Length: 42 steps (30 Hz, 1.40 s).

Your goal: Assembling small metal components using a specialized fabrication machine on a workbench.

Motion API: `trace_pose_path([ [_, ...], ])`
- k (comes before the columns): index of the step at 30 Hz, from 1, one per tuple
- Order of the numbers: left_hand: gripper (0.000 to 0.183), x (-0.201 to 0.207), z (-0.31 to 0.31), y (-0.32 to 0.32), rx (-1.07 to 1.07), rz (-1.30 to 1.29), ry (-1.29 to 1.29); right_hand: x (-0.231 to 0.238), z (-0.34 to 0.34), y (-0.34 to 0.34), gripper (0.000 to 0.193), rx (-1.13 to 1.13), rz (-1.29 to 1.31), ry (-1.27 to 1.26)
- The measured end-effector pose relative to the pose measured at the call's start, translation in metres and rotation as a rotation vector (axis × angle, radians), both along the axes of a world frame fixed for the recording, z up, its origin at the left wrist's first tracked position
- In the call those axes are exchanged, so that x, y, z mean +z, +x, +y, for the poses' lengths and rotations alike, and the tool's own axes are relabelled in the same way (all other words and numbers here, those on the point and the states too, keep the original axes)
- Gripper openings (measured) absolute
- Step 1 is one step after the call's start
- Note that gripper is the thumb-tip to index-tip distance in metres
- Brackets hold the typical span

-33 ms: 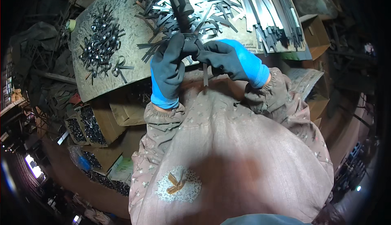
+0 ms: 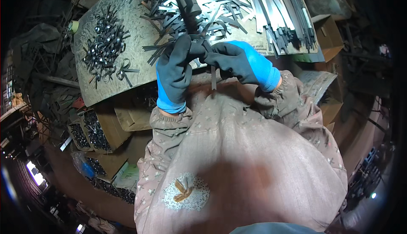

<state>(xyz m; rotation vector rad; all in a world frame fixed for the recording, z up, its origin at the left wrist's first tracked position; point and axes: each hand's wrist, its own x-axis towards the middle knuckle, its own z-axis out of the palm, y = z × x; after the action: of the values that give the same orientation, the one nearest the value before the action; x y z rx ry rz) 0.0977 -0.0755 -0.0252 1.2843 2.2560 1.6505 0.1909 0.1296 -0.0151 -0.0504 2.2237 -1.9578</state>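
One flat dark-grey metal strip [image 2: 213, 78] points lengthwise toward the wearer, pinched by the blue-and-black-gloved right hand [image 2: 237, 62]; the likewise-gloved left hand [image 2: 176, 66] has an unclear grip.

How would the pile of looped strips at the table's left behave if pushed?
The looped-strip pile would probably drag as a tangle, since loops and tails overlap. Single pieces are likely light and springy: they look thin and hold their curves. Shiny faces suggest some may slip on the table.
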Motion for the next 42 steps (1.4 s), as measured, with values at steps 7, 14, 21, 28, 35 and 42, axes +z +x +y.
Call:
trace_pose_path([
  [7,0.071,0.001,0.005,-0.003,-0.008,-0.063,0.064,0.007,-0.003,-0.005,0.044,-0.019,-0.164,-0.008],
  [14,0.07,0.015,0.013,-0.012,0.056,-0.02,-0.002,0.007,0.0,-0.012,0.037,-0.038,0.081,0.073],
  [21,0.067,0.007,0.015,-0.023,0.039,-0.076,0.028,0.015,0.003,-0.024,0.024,-0.046,0.136,0.082],
  [28,0.065,0.01,0.022,-0.035,0.056,-0.087,-0.015,0.015,0.005,-0.033,0.024,-0.103,0.06,0.095],
  [35,0.06,0.018,0.036,-0.055,0.026,-0.14,0.116,0.014,0.017,-0.055,0.027,0.016,0.346,0.331],
  [42,0.036,0.019,0.044,-0.081,-0.033,-0.541,0.324,0.013,0.015,-0.077,0.026,-0.149,-0.148,-0.631],
])
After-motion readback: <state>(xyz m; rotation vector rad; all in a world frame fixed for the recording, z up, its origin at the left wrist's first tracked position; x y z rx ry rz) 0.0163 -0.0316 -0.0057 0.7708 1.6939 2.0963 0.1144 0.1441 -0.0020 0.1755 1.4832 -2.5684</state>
